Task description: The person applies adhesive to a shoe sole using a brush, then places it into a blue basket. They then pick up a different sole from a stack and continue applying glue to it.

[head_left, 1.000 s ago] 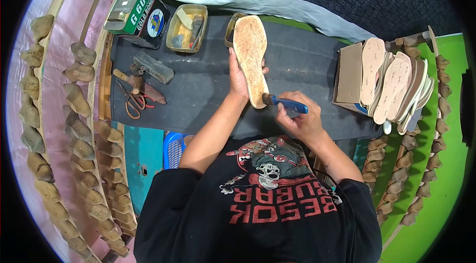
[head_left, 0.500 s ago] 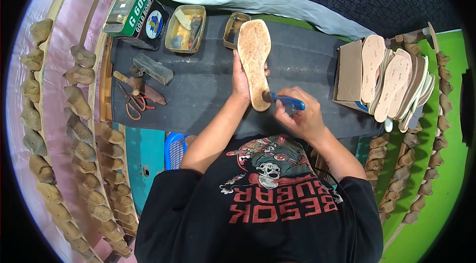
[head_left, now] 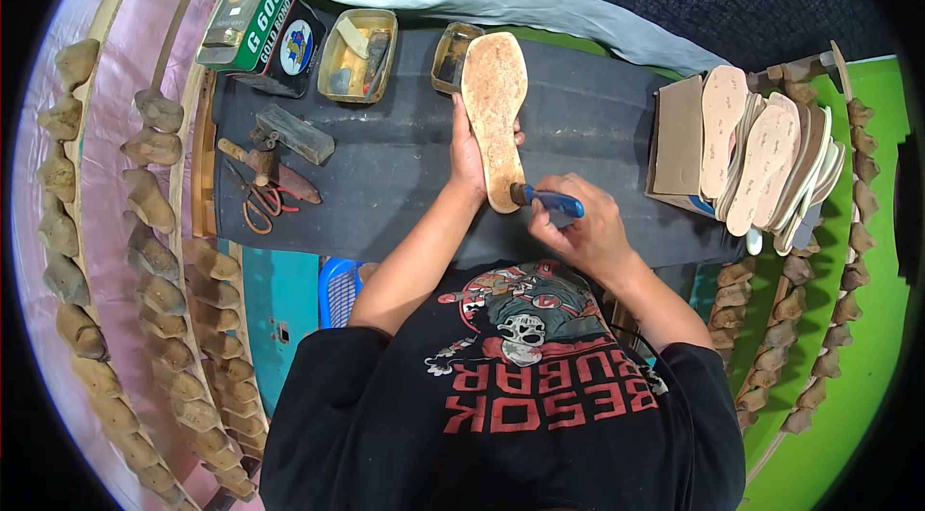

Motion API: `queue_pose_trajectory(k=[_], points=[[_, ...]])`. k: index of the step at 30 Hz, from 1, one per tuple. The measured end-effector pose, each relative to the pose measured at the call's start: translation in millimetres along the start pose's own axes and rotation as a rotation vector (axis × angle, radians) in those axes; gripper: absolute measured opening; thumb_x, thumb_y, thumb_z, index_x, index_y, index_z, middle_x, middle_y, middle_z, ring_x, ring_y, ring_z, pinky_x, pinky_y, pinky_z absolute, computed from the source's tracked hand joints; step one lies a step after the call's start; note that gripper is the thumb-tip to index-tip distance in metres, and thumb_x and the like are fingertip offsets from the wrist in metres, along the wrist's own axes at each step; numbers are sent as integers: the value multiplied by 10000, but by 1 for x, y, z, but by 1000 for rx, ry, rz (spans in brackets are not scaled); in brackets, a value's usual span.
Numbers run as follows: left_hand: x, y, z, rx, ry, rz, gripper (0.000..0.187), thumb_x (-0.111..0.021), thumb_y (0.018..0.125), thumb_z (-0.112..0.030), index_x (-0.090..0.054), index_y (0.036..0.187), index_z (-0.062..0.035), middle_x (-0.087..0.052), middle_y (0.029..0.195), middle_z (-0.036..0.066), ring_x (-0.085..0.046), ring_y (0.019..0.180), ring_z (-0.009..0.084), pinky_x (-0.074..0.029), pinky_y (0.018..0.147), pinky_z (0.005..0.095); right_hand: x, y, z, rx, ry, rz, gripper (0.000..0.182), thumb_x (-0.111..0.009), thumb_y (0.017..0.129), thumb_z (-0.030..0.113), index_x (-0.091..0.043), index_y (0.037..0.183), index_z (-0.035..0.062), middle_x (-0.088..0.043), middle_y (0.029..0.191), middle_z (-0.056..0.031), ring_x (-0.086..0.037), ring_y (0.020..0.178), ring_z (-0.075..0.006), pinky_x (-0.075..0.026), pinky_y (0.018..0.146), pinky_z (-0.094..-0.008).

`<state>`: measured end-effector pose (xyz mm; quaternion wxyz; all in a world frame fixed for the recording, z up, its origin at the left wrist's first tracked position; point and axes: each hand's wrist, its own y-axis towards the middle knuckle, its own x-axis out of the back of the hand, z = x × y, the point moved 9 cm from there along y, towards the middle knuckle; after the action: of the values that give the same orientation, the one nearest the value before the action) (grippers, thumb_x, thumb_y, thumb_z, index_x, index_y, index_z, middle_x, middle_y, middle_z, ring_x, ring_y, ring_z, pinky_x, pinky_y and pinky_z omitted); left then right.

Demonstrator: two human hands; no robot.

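A tan, speckled shoe insole is held over the dark worktable, toe end away from me. My left hand is closed around its narrow middle from beneath, with fingertips showing at the right edge. In my right hand is a brush with a blue handle, gripped between thumb and fingers. The brush's dark head touches the insole near the heel end. The fingers of my left hand under the insole are mostly hidden.
A G 600 can stands at the back left beside a yellowish tub and a smaller tub. Scissors, a hammer and a dark block lie left. Insoles fill a cardboard box at right.
The brush has shifted slightly left and down on the heel end, and my right hand has moved with it. My left hand still holds the insole in nearly the same place.
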<state>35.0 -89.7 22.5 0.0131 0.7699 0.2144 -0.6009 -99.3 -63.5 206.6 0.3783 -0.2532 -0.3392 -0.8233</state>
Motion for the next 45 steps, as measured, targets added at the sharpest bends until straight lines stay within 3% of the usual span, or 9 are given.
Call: queue_pose_trajectory(k=[6,10,18,27,34,42,45], points=[[0,-1,5,15,31,-17,680,-377,1033,-689,-581,1304,-100,-654,1016,101,-591,787,210,-504,663,341,8,12,-3,53,-42,-85,218,-741,809,22,-622,991,19,-647,844,-125,-662,725,-324,-544,676,-408],[4,-6,19,80,127,-29,758,-378,1009,-735,-604,1257,-55,-671,881,115,-656,745,217,-567,682,353,18,24,-4,85,-103,-159,203,-736,812,20,-628,983,10,-657,866,-129,-670,742,-324,-549,685,-405],[4,-1,12,20,68,-48,755,-389,1012,-725,-593,1270,-45,-669,896,126,-640,733,221,-540,674,365,6,-2,-14,-58,-53,-3,220,-734,800,-8,-643,998,26,-700,911,-113,-679,739,-307,-550,671,-379],[2,2,33,105,102,4,759,-402,1007,-727,-587,1264,-38,-667,913,124,-637,724,214,-546,653,344,23,7,-14,21,-126,-129,254,-749,805,13,-623,1026,13,-670,888,-127,-673,750,-329,-550,682,-403],[-6,13,15,-8,67,-61,753,-431,1000,-724,-578,1283,-41,-660,974,120,-632,768,213,-542,664,361,4,-14,-1,-20,-39,26,310,-752,753,-12,-633,1039,19,-631,832,-129,-650,715,-321,-534,637,-396],[-17,14,17,69,22,0,695,-388,1025,-696,-589,1278,-81,-657,980,95,-607,782,207,-519,660,348,17,18,-2,56,0,-86,305,-764,791,-4,-635,1067,10,-677,903,-141,-691,797,-334,-563,723,-396],[-19,5,22,131,123,23,760,-405,997,-739,-609,1240,-49,-668,904,106,-630,719,219,-547,651,350,15,23,-2,63,33,-88,296,-759,810,-4,-630,1076,5,-697,966,-151,-706,858,-343,-575,772,-393]])
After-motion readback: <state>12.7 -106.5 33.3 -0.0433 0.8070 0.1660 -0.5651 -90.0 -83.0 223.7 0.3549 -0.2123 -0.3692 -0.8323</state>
